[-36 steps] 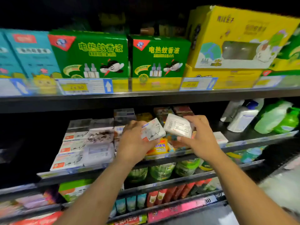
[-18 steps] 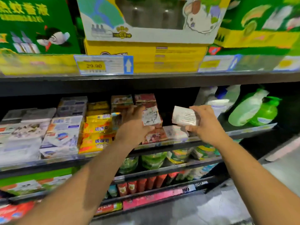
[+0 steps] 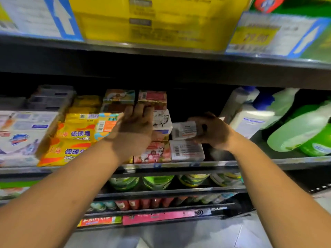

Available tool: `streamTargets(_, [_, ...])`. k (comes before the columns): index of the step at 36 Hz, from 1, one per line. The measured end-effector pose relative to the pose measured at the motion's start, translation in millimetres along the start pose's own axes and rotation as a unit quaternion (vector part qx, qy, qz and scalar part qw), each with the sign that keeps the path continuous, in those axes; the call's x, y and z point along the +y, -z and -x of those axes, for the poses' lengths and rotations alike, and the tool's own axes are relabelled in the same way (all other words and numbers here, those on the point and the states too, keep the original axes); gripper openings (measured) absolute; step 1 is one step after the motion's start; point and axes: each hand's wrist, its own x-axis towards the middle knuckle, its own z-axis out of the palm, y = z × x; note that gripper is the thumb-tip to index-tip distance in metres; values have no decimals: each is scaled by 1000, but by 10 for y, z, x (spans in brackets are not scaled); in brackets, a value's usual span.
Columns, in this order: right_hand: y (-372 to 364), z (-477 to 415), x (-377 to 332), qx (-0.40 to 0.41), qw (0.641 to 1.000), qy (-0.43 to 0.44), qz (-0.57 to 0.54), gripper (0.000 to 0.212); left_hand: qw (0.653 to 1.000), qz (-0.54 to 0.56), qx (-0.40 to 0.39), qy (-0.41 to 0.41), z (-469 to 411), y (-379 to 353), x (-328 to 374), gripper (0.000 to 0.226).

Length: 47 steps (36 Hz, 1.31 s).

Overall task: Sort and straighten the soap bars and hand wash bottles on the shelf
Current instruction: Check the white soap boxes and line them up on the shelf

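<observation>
Head view, with heavy motion blur at the top and edges. Both forearms reached in to the middle shelf (image 3: 268, 162).

Left hand (image 3: 133, 127): its back faced the camera. The grip was closed on a sketch-printed soap box (image 3: 162, 120), held tilted above the red soap boxes (image 3: 154, 153). The thumb and contact points were hidden behind the hand, and the box's left part was covered. Fingertips (image 3: 141, 109) reached up to the rear stacked boxes (image 3: 152, 97); could not tell if they touched.

Right hand (image 3: 213, 133): fingers were curled round a barcoded soap box (image 3: 184, 130), with the grip clamped on its right end. The box was held just above a matching white box (image 3: 186, 151) at the shelf front; could not tell if they touched. The two held boxes were near each other but apart.

Left of the hands lay yellow soap packs (image 3: 75, 140), partly covered by the left forearm. Beyond them were white-and-blue multipacks (image 3: 19, 133), cut off by the frame edge.

Right of the hands, on the same shelf, stood a white bottle (image 3: 249, 119) with a blue cap. Beside it were tilted green bottles (image 3: 300, 129), cropped at the right edge, with unreadable labels.

On the upper shelf, a yellow carton (image 3: 152, 20) and price tags (image 3: 268, 36) were blurred and cropped at the top. The lower shelves were dim, and the green containers (image 3: 157, 181) there showed only in part.
</observation>
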Motion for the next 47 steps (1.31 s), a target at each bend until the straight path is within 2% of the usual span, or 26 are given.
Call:
streamTargets(1, [-4, -20, 9, -19, 1000, -11, -13, 78, 998, -41, 26, -27, -5, -30, -23, 81])
streamTargets(4, [-4, -64, -9, -80, 993, -36, -80, 76, 992, -91, 83, -14, -2, -81, -72, 76])
streamTargets(8, [-41, -39, 3, -112, 988, -43, -102, 84, 991, -105, 86, -17, 17, -18, -32, 77])
streamTargets(9, [-47, -9, -5, -111, 988, -44, -101, 87, 993, -105, 59, -11, 11, 9, 1, 81])
streamTargets(11, [-74, 69, -18, -104, 989, -47, -96, 92, 999, -39, 9, -4, -48, 20, 47, 83])
streamTargets(13, [-124, 151, -14, -85, 989, -55, -110, 103, 994, 80, -63, 28, -66, 33, 37, 78])
streamTargets(16, [-180, 272, 16, -42, 984, -89, -146, 128, 984, 159, -51, 66, -130, 28, 20, 79])
streamTargets(19, [-218, 366, 36, -18, 987, -105, -120, 134, 988, 136, -34, 63, -229, 39, 54, 76])
streamTargets(23, [-285, 429, 69, -2, 989, -108, -102, 131, 989, 146, 1, 36, -429, 96, 253, 74])
streamTargets(28, [-280, 428, 46, 26, 988, -115, -98, 123, 986, 169, 3, 11, -702, 134, 522, 66])
streamTargets(33, [-345, 380, 91, 34, 986, -112, -121, 117, 990, 133, -37, 6, -956, 1, 624, 78])
streamTargets(37, [-364, 347, 118, 41, 982, -84, -164, 82, 992, 97, -77, 8, -1030, -180, 562, 78])
streamTargets(42, [-428, 317, 154, 44, 975, -69, -205, 94, 992, 81, -98, -1, -1062, -281, 464, 78])
streamTargets(47, [-414, 321, 153, 42, 976, -54, -206, 87, 982, -63, -176, -33, -1063, -299, 464, 64])
